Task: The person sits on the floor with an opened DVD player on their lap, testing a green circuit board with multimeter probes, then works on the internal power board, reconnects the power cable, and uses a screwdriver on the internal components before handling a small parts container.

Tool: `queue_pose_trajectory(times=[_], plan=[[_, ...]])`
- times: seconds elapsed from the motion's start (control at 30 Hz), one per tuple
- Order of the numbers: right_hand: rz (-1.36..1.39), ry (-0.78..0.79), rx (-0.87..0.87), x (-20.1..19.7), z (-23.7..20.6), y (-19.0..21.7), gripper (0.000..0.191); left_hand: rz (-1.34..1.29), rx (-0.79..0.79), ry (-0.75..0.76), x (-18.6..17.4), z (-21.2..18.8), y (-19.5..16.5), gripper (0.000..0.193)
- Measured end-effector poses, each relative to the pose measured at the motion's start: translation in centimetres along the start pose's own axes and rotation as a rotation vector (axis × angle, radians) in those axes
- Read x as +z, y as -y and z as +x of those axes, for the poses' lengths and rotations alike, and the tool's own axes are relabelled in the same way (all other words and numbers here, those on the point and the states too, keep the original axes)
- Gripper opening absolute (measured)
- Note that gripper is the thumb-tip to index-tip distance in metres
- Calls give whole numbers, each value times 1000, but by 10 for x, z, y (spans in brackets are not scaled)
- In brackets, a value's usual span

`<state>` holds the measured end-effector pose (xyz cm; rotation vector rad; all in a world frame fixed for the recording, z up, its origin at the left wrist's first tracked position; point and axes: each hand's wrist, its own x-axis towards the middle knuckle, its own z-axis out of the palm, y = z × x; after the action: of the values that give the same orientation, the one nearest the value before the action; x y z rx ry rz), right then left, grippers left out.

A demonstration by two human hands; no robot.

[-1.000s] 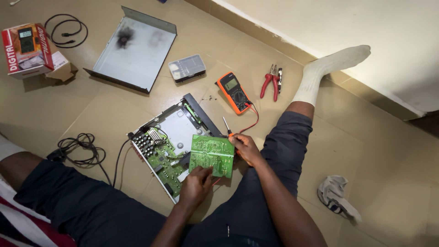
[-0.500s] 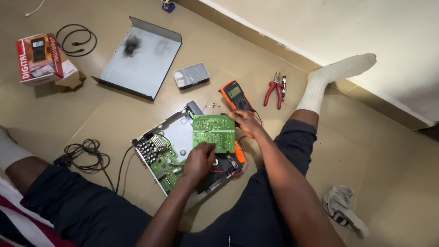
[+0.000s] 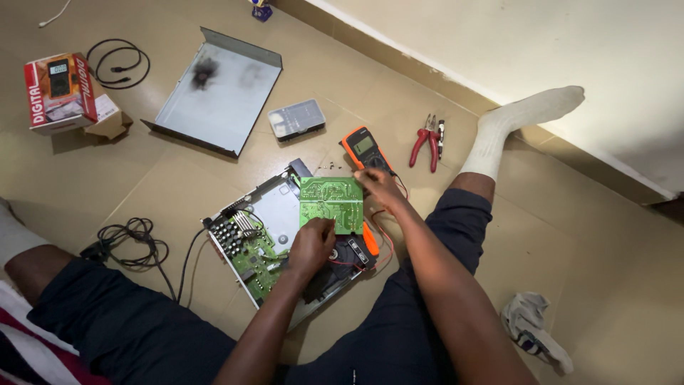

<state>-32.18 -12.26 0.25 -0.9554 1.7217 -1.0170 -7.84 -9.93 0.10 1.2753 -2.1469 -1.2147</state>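
Note:
I sit on the floor over an opened electronic box (image 3: 246,239) that has a green main board inside. Both hands hold a small green circuit board (image 3: 331,203) flat above the box. My left hand (image 3: 312,246) grips its near edge. My right hand (image 3: 377,187) holds its far right corner. An orange multimeter (image 3: 365,148) lies just beyond my right hand, and its red lead runs under the board.
The grey metal cover (image 3: 217,93) lies at the back left, with a small clear plastic case (image 3: 296,117) beside it. Red pliers (image 3: 427,139) rest near my socked foot (image 3: 524,117). A red carton (image 3: 58,89), black cables (image 3: 132,239) and a crumpled cloth (image 3: 531,328) lie around.
The small green board has moved from the box's near right side up towards the multimeter, and both hands went with it. My view shifted slightly.

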Motion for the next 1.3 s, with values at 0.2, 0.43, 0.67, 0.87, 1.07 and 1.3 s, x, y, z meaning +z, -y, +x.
queue_pose_trajectory(times=[0.2, 0.43, 0.67, 0.87, 1.07, 1.3], plan=[[217, -228, -255, -11, -26, -24, 35, 12, 47, -35, -1, -1, -4, 25], [522, -254, -414, 7, -104, -62, 59, -31, 22, -30, -6, -4, -7, 25], [325, -219, -370, 46, -127, -62, 38, -3, 50, -39, -4, -4, -4, 23], [162, -246, -433, 59, -110, -55, 26, 35, 51, -47, 2, -4, 0, 24], [319, -238, -311, 53, -96, -54, 21, 88, 102, -74, 5, -4, 0, 23], [404, -218, -265, 56, -96, -56, 24, 87, 103, -72, 6, -5, -2, 23]])
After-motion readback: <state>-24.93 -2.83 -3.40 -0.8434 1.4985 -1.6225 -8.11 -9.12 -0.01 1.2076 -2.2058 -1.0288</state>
